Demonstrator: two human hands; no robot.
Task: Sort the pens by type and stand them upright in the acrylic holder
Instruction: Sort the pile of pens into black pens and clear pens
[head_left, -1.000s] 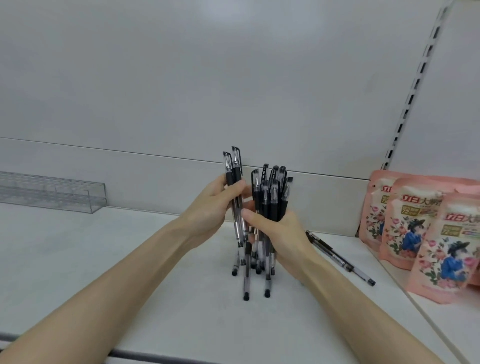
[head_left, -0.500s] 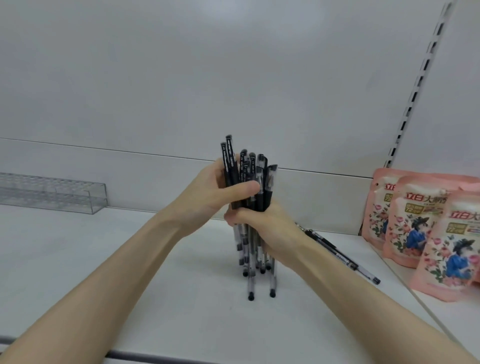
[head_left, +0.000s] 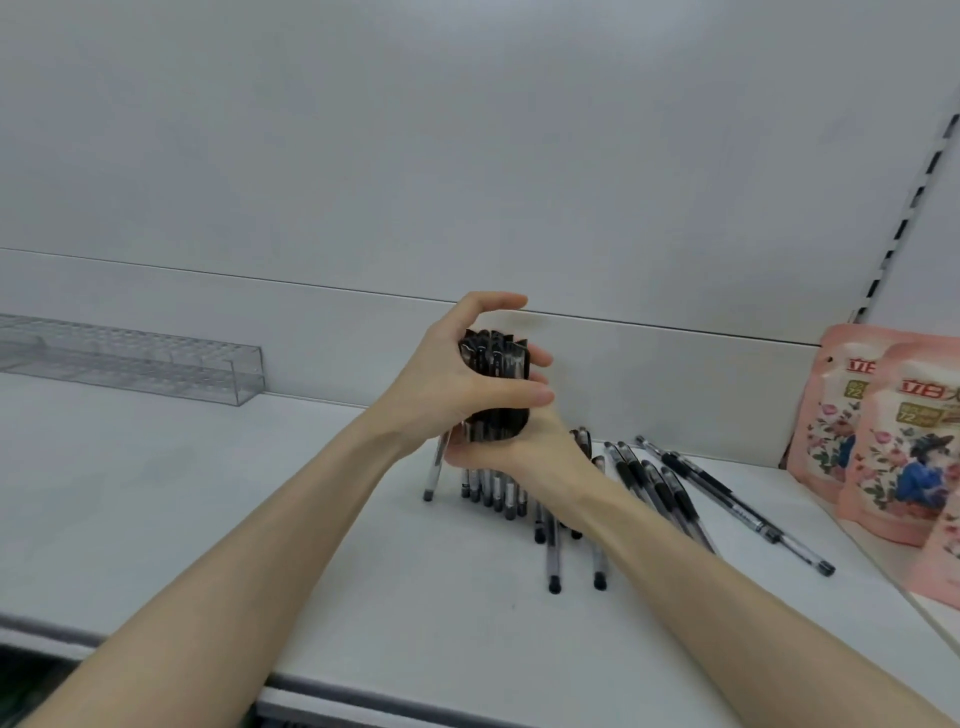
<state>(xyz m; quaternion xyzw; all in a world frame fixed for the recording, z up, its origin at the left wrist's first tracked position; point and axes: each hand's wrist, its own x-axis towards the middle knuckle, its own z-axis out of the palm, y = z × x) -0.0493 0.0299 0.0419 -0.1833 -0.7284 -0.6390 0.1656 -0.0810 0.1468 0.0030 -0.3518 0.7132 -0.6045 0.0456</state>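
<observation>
Gripping pen bundle (head_left: 492, 364) upright on shelf (head_left: 208, 519), left hand (head_left: 452, 384) high, right hand (head_left: 524, 454) low. Noted loose pens (head_left: 675, 491) flat at right, holder (head_left: 156, 364) far left.

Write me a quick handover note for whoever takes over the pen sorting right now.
Hands: the left hand grips the top of the pen bundle; the right hand grips it lower down. It stands upright, ends on the shelf.
Right of it lie loose pens. Far left sits the acrylic holder, no pens visible in it.
Done: some pens gathered. Left: sort by type, stand all in the holder.
</observation>
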